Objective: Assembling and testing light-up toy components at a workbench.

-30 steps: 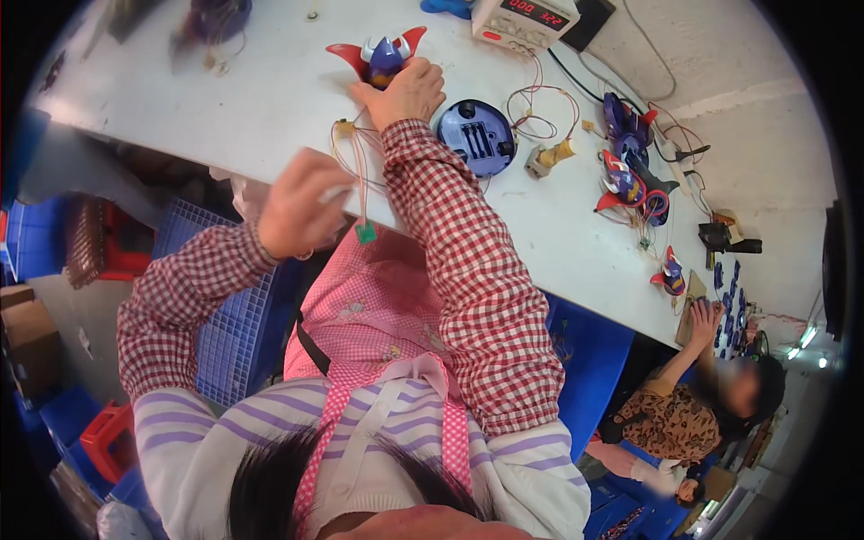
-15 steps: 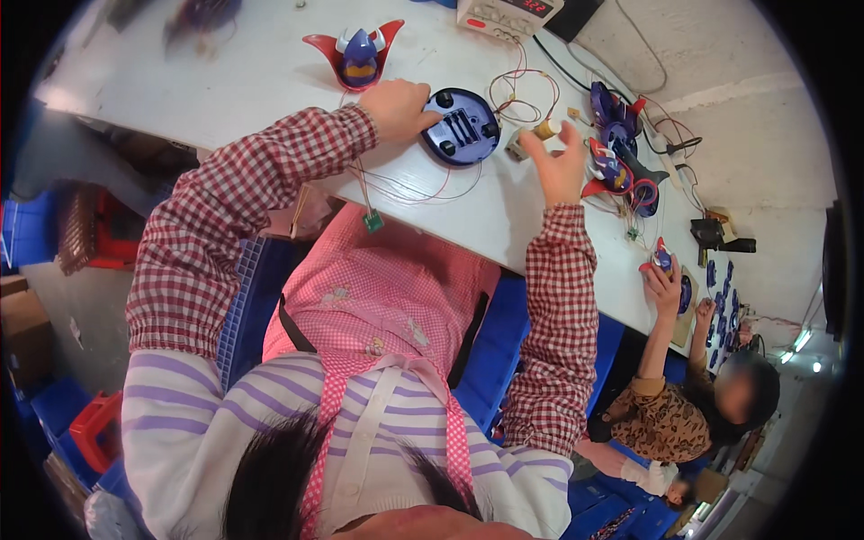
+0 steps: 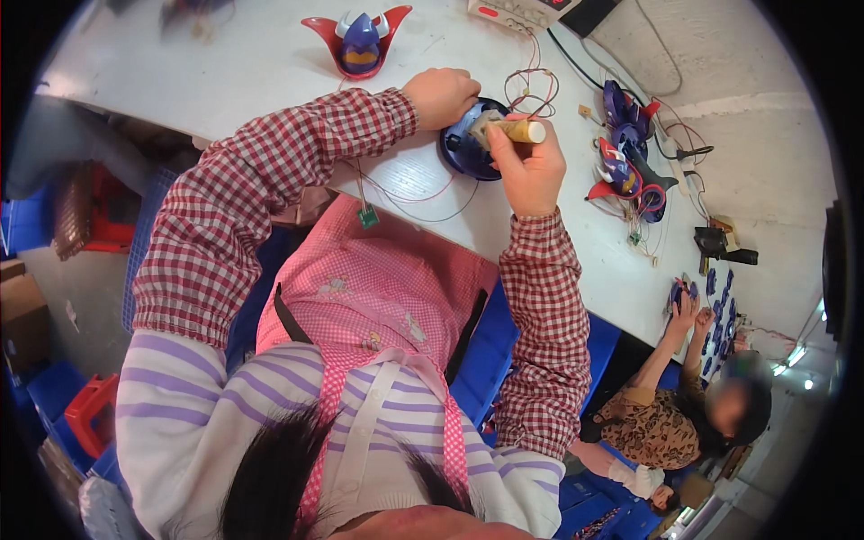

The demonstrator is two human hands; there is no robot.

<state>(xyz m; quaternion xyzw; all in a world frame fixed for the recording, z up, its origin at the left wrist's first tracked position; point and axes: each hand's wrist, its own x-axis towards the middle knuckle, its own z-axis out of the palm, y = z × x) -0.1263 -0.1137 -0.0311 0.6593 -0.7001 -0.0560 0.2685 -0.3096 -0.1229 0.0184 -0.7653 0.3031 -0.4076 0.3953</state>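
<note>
Brown cardboard box [image 3: 25, 313] left, co-worker [image 3: 650, 434] far right.

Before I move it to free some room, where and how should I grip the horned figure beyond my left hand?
Pinch the horned figure by its narrow red end, probably best from your side: that end faces you, while the red wings flare outward and the silver horns project farther away.

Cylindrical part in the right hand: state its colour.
The cylindrical part is yellow with a paler, cream end; it shows in the head view.
</note>
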